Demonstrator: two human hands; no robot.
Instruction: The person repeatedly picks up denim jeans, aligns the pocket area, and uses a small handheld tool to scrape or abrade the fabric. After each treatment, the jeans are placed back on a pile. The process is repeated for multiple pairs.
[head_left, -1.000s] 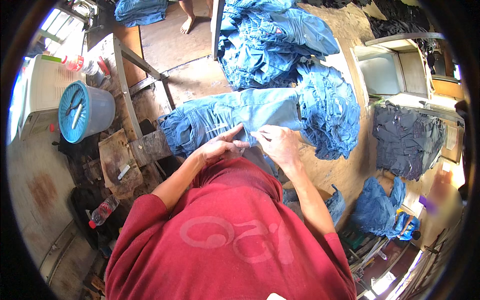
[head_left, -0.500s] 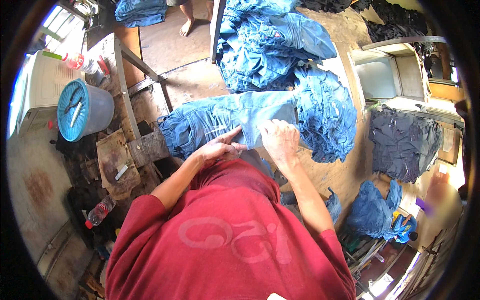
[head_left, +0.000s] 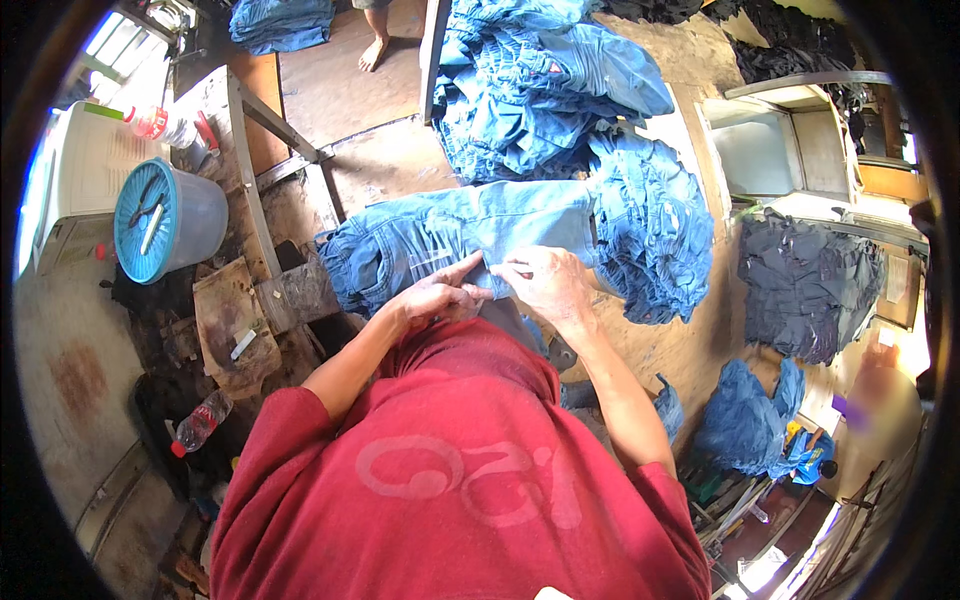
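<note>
A pair of blue jeans (head_left: 530, 215) lies folded across in front of me, its gathered, wrinkled end to the left. My left hand (head_left: 440, 298) rests on the near edge of the denim, index finger stretched out and the lower fingers partly curled. Just right of it, my right hand (head_left: 552, 288) hovers over the same edge, thumb and fingertips pinched together. Whatever those fingertips hold is too small or hidden to make out. Pale whisker-like streaks (head_left: 432, 260) show on the denim beside my left hand.
Heaps of blue jeans (head_left: 530, 90) rise beyond, and another pile (head_left: 655, 230) adjoins on the right. Dark garments (head_left: 805, 285) lie farther right. At left stand a metal-legged frame (head_left: 250, 170) and a blue-lidded bucket (head_left: 190, 220). A person's bare foot (head_left: 374, 52) shows at the top.
My right hand has moved left and slightly nearer, close to the left fingertips. My left hand and the jeans have hardly moved.
</note>
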